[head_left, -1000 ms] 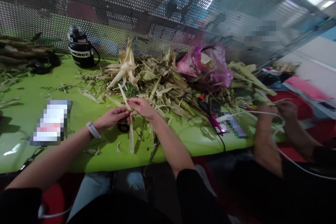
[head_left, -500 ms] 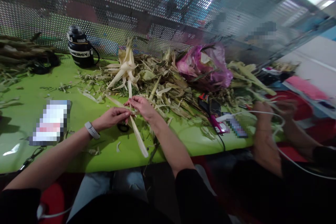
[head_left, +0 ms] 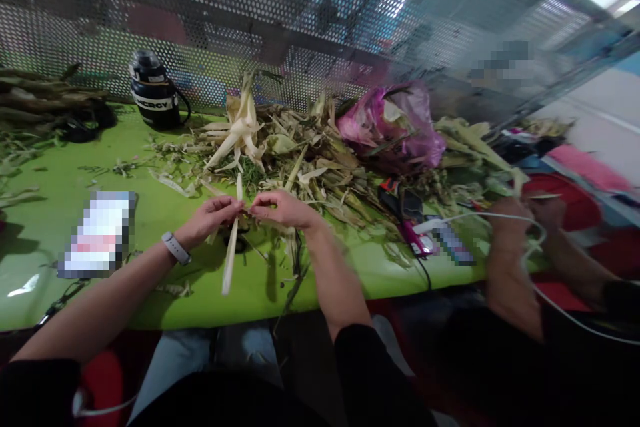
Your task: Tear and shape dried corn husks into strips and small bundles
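A long pale strip of corn husk [head_left: 231, 260] hangs over the green table, pinched between the thumb and fingers of my left hand [head_left: 217, 215]. Its short upper end sticks up above those fingertips. My right hand [head_left: 284, 208] is closed in a pinch just to the right, fingertips almost touching the left ones; what lies in them is too small to make out. Beyond both hands stands a star-shaped figure of pale husks [head_left: 241, 130], its narrow tip upward, against a heap of dry husks [head_left: 330, 167].
A black jug [head_left: 156, 97] and a phone [head_left: 100, 233] are on my left along the green table [head_left: 165, 307]. To the right lie a pink plastic bag [head_left: 395, 123], scissors [head_left: 387, 187] and another phone [head_left: 453, 243]. Another person's hands [head_left: 510, 217] work with husks at far right.
The husk strip has swung from slanting down-right to hanging down-left. My right hand has moved slightly right and down, off the strip, while my left hand keeps its pinch.
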The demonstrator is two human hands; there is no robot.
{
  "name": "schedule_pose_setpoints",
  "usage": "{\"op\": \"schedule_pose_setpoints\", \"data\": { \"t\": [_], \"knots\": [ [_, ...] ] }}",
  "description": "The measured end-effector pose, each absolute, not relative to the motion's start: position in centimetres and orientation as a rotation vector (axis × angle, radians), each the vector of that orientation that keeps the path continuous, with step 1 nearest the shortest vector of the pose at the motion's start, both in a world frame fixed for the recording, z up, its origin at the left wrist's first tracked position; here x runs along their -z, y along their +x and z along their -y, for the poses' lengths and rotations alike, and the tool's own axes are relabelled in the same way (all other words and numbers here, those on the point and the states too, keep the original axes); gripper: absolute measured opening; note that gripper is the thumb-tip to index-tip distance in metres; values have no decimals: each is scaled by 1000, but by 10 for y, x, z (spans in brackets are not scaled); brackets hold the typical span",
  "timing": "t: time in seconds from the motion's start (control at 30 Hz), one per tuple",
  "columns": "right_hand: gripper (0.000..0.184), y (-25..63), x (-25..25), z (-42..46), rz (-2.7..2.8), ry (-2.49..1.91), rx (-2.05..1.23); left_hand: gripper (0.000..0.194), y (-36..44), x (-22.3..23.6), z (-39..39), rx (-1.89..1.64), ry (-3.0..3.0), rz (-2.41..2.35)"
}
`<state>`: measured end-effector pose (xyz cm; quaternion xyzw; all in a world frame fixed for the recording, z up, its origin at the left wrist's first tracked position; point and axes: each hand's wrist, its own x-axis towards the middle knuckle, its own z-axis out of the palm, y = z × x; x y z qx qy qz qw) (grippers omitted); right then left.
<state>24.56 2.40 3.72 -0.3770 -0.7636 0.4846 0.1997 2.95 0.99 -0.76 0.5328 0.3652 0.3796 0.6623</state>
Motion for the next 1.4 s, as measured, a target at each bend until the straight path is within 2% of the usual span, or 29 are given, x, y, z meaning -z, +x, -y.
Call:
{"op": "schedule_pose_setpoints", "data": {
  "t": [0.23, 0.43, 0.63, 0.83, 1.0, 1.07, 1.2, 1.4],
  "knots": [
    [39, 249, -35, -26, 2260, -1055, -1054, 33, 28, -3, -8, -726, 1391, -822],
    [35, 249, -29, -31, 2249, -1066, -970, 32, 27, 0, -12, -753, 1347, -796],
    [24, 240, -37, -22, 1927, -1028, -413, 32, 30, 10, -17, -957, 1008, -860],
    [40, 220, -38, -1, 2280, -1027, -497, 32, 31, 18, -19, -1103, 869, -858],
    [52, 193, -25, 5, 2588, -1428, -493, 32, 35, 17, -17, -1255, 833, -924],
    [47, 186, -21, 5, 2609, -1539, -442, 31, 36, 16, -16, -1272, 823, -919],
    [21, 185, -18, 5, 2545, -1539, -389, 32, 35, 14, -17, -1284, 832, -883],
    [18, 192, -22, 8, 2326, -1515, -495, 26, 32, 15, -19, -1304, 857, -913]
  ]
}}
